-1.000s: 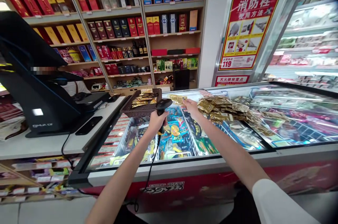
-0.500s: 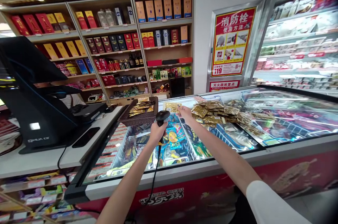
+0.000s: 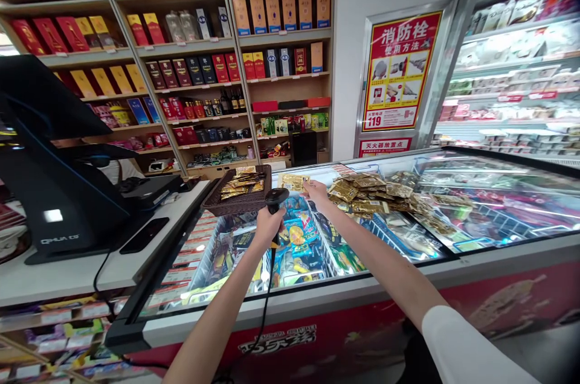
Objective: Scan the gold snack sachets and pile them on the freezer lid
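Observation:
My left hand (image 3: 269, 225) is closed round the handle of a black barcode scanner (image 3: 277, 195), whose cable hangs down over the freezer front. In my right hand (image 3: 316, 193) a gold snack packet (image 3: 292, 182) is pinched by its right end, a little beyond and to the right of the scanner head. A brown woven basket (image 3: 212, 198) with several gold packets in it stands left of the scanner. To the right of my right hand, a heap of gold packets (image 3: 362, 186) lies on the freezer's glass top.
The chest freezer (image 3: 317, 299) spans the front, with wrapped goods under its glass. At left, a counter (image 3: 131, 269) carries a checkout terminal (image 3: 58, 191) and a black phone (image 3: 145, 235). Shelves of boxes (image 3: 194, 73) line the back; a lit chiller (image 3: 512, 88) stands at right.
The scanner in my left hand has shifted very slightly left. The gold packet and my right hand have moved slightly left too; both grips are unchanged.

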{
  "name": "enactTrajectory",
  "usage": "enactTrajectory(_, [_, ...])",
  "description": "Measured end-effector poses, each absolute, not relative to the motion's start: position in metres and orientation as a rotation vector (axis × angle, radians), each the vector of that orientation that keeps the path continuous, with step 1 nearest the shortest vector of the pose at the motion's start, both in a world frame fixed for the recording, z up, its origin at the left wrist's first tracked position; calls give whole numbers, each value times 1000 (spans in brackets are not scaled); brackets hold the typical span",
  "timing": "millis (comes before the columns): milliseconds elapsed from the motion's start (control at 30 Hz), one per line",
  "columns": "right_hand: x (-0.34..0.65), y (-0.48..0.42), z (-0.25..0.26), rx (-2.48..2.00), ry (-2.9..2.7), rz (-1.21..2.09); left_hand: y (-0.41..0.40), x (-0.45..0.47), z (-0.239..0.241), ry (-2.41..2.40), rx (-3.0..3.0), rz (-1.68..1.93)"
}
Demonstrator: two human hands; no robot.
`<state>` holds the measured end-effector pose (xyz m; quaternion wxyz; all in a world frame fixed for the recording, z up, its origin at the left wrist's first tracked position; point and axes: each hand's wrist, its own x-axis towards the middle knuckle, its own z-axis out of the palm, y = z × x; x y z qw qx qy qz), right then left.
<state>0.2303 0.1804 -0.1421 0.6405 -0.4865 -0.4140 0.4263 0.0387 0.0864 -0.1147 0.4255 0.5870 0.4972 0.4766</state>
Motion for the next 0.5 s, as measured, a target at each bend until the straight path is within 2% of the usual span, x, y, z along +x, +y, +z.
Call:
enactTrajectory(333, [246, 185, -151, -1172, -914, 942, 85, 36, -114, 1220, 1457, 1201])
enactTrajectory(500, [292, 195, -146, -1341, -625, 676, 87, 36, -119, 1172, 1408, 1217])
